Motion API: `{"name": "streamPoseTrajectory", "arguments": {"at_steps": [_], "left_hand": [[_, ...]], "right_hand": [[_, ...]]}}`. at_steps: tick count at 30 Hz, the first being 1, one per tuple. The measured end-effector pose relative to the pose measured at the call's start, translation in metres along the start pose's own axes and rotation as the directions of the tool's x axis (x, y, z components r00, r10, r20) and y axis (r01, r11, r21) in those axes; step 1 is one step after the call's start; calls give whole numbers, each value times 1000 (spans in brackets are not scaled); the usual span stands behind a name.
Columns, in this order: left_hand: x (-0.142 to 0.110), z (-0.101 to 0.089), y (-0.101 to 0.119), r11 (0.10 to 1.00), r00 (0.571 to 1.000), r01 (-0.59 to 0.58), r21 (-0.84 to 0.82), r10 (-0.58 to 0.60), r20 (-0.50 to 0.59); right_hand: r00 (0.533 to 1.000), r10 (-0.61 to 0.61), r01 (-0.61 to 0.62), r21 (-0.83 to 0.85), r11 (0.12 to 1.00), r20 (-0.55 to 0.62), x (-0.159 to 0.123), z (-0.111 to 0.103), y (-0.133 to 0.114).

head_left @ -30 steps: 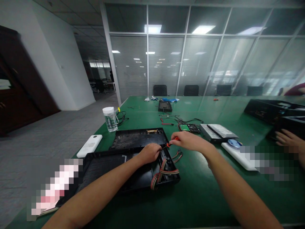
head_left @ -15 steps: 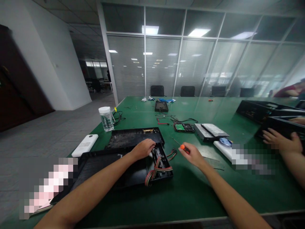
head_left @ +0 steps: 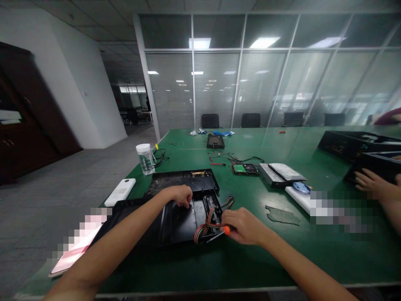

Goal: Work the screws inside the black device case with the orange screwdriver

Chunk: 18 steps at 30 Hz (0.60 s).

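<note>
My left hand [head_left: 181, 195] is closed, fingers curled down, above the open black metal casing [head_left: 177, 223]; whatever its fingertips may pinch is hidden. A screwdriver [head_left: 226, 230] with an orange-and-black handle is gripped in my right hand [head_left: 242, 225], its shaft pointing down and left across the casing's near right corner. Beside that hand, a bundle of striped ribbon wires [head_left: 202, 231] loops over the casing's right end, and a loose connector lead [head_left: 230, 200] lies on the table. Behind the casing sits a second black metal panel [head_left: 184, 182].
On the green table [head_left: 266, 267] are a water bottle [head_left: 145, 159], a white power bank [head_left: 120, 192], a green circuit board [head_left: 241, 168], silver drives [head_left: 282, 173] and a thin grey sheet [head_left: 282, 215]. At right, another person's hand [head_left: 374, 184] touches a black case [head_left: 372, 165].
My left hand has moved left, away from the casing's right end. My right hand has come left and down to the wires, turning the screwdriver's shaft from up-left to down-left.
</note>
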<state>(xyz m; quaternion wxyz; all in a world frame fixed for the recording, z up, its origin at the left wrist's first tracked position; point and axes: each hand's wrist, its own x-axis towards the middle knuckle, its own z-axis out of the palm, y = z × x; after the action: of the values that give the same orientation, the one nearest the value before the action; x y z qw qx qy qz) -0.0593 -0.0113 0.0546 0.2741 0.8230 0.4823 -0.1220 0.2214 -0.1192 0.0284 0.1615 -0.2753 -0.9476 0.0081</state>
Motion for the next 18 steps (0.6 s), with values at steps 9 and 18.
{"name": "streamPoseTrajectory", "arguments": {"at_steps": [9,18], "left_hand": [[-4,32,-1,865,804,-249,435,435,-406],[-13,40,-1,801,780,-213,559,484,-397]], "right_hand": [[957,290,-278,-244,929,14,-39,24,-44],[953,303,-297,-221,929,-7,-38,26,-48]]}}
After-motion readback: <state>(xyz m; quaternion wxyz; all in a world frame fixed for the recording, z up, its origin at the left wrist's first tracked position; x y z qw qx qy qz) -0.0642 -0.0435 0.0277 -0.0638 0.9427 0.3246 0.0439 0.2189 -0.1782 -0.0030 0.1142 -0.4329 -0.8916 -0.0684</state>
